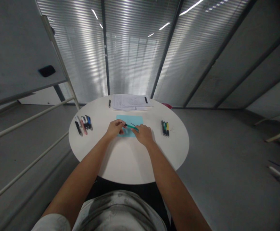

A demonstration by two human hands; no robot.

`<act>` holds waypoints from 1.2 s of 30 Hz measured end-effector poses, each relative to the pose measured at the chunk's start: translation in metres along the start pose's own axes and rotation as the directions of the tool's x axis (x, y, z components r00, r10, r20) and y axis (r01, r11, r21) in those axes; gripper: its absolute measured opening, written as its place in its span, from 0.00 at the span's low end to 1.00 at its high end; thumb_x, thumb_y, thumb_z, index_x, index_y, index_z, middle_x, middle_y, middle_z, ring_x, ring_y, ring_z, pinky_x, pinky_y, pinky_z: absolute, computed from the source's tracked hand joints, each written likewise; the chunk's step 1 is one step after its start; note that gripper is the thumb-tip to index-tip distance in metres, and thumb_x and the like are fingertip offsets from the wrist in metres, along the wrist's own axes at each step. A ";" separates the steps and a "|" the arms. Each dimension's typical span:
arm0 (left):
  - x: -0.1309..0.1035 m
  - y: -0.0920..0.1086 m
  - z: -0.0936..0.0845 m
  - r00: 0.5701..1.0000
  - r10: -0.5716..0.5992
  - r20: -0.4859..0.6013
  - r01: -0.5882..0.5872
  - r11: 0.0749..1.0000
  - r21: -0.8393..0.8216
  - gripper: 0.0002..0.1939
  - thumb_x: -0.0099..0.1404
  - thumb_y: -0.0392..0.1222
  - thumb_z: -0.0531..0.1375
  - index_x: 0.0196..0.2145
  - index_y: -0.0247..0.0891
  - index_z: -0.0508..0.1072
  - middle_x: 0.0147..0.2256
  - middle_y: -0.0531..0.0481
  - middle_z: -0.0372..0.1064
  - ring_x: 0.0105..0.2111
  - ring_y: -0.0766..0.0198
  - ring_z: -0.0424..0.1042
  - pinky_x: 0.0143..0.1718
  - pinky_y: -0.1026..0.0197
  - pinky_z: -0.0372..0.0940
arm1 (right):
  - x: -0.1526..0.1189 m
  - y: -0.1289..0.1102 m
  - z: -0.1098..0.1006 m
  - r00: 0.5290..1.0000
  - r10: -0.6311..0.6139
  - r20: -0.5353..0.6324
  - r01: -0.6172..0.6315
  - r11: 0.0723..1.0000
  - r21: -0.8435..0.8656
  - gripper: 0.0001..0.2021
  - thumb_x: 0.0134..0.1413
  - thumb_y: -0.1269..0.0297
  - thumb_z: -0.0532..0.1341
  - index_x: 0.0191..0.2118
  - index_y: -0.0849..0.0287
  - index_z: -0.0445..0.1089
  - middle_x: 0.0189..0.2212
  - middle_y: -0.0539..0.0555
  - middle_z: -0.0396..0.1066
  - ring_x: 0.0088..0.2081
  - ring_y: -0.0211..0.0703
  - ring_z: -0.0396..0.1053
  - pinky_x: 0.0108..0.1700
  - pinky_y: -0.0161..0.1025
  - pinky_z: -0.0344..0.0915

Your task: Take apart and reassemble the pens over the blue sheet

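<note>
The left hand (115, 129) has its thumb and fingertips drawn together in a narrow pinch on the dark end of a slim green pen (130, 126), its other fingers curled loosely below and behind that grip. The right hand (144, 134) closes on the pen's opposite end, thumb toward the left hand and fingers bent over, so that the tip on that side is mostly hidden. Between the two grips the green barrel spans the short gap, sloping slightly down toward the right fingers. A thin dark piece (133, 124) juts up and leftward from just above the right fingers; whether they hold it cannot be told. Beneath both sets of fingers lies a light-blue sheet (129, 118), its far edge showing beyond them, on a round white table (127, 166). Farther out past the fingertips rests a stack of printed papers (127, 102), with a small dark object (109, 103) at its left side. Well to the left of the left fingers lies a cluster of pens (84, 125), among them a pink one and a blue one; to the right of the right fingers, dark, green and yellow pens (167, 128) lie side by side.
</note>
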State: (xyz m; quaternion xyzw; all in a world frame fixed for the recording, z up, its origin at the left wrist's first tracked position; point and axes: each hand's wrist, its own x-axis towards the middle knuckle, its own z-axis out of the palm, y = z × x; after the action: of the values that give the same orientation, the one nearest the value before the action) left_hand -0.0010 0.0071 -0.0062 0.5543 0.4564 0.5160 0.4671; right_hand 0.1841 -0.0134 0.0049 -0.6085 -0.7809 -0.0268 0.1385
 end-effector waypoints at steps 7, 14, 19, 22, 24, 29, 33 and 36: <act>0.000 -0.002 -0.003 0.997 -0.005 0.083 0.006 1.000 -0.007 0.14 0.56 0.50 0.61 0.31 0.34 0.70 0.25 0.48 0.72 0.16 0.68 0.66 0.17 0.66 0.60 | 0.000 0.002 0.003 0.995 -0.031 0.090 0.023 0.996 0.085 0.24 0.63 0.45 0.45 0.41 0.54 0.74 0.38 0.56 0.75 0.41 0.44 0.70 0.41 0.37 0.56; -0.002 0.004 -0.002 0.996 -0.019 0.089 0.021 1.000 -0.018 0.15 0.56 0.50 0.62 0.31 0.34 0.69 0.26 0.47 0.73 0.16 0.68 0.67 0.16 0.66 0.59 | -0.001 0.002 0.003 0.997 -0.051 0.065 0.046 0.996 0.083 0.27 0.63 0.44 0.44 0.38 0.55 0.74 0.34 0.55 0.76 0.35 0.43 0.72 0.34 0.35 0.56; -0.004 0.005 -0.001 0.996 -0.044 0.081 0.046 0.999 -0.018 0.15 0.56 0.50 0.62 0.31 0.34 0.68 0.27 0.46 0.74 0.16 0.67 0.67 0.16 0.65 0.59 | 0.000 0.004 0.006 0.997 -0.074 0.024 0.071 0.992 0.107 0.25 0.63 0.45 0.45 0.37 0.54 0.74 0.33 0.54 0.76 0.35 0.42 0.71 0.34 0.34 0.55; -0.004 0.005 -0.002 0.994 -0.055 0.095 0.058 0.998 -0.034 0.15 0.56 0.51 0.62 0.30 0.34 0.68 0.27 0.45 0.74 0.16 0.67 0.68 0.16 0.65 0.59 | 0.001 0.004 0.008 0.995 -0.080 0.052 0.069 0.980 0.185 0.24 0.62 0.46 0.46 0.35 0.55 0.74 0.32 0.53 0.76 0.33 0.41 0.70 0.33 0.33 0.55; -0.003 0.004 -0.002 0.993 -0.061 0.106 0.066 0.997 -0.049 0.16 0.55 0.51 0.63 0.30 0.34 0.68 0.27 0.45 0.74 0.16 0.67 0.68 0.17 0.65 0.59 | 0.001 0.003 0.009 0.993 -0.088 0.081 0.066 0.969 0.239 0.24 0.62 0.46 0.47 0.34 0.55 0.74 0.31 0.52 0.75 0.32 0.40 0.69 0.32 0.33 0.56; -0.002 0.003 -0.003 0.992 -0.045 0.121 0.051 0.997 -0.052 0.17 0.55 0.52 0.63 0.30 0.34 0.69 0.26 0.46 0.74 0.16 0.68 0.67 0.17 0.66 0.58 | -0.001 0.003 0.007 0.993 -0.103 0.060 0.086 0.966 0.245 0.23 0.63 0.47 0.46 0.37 0.55 0.74 0.32 0.52 0.75 0.33 0.41 0.69 0.32 0.33 0.56; -0.002 0.000 -0.002 0.993 -0.037 0.111 0.037 0.999 -0.006 0.18 0.56 0.55 0.62 0.29 0.35 0.68 0.26 0.45 0.74 0.16 0.68 0.66 0.16 0.66 0.58 | -0.001 0.003 0.005 0.992 -0.127 0.029 0.119 0.976 0.180 0.22 0.64 0.48 0.46 0.40 0.55 0.73 0.35 0.54 0.75 0.36 0.42 0.70 0.34 0.33 0.56; -0.002 -0.003 0.001 0.991 -0.037 0.130 0.024 0.995 0.100 0.20 0.56 0.58 0.60 0.26 0.35 0.68 0.25 0.45 0.74 0.15 0.69 0.65 0.16 0.67 0.56 | 0.000 0.001 0.005 0.988 -0.152 0.019 0.147 0.977 0.151 0.20 0.64 0.51 0.48 0.41 0.54 0.73 0.37 0.54 0.75 0.39 0.42 0.70 0.38 0.33 0.57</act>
State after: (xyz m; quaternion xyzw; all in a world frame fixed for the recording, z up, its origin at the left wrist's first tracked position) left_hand -0.0004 0.0057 -0.0095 0.6024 0.4579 0.4478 0.4764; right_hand 0.1841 -0.0121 0.0004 -0.5363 -0.8263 0.0307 0.1696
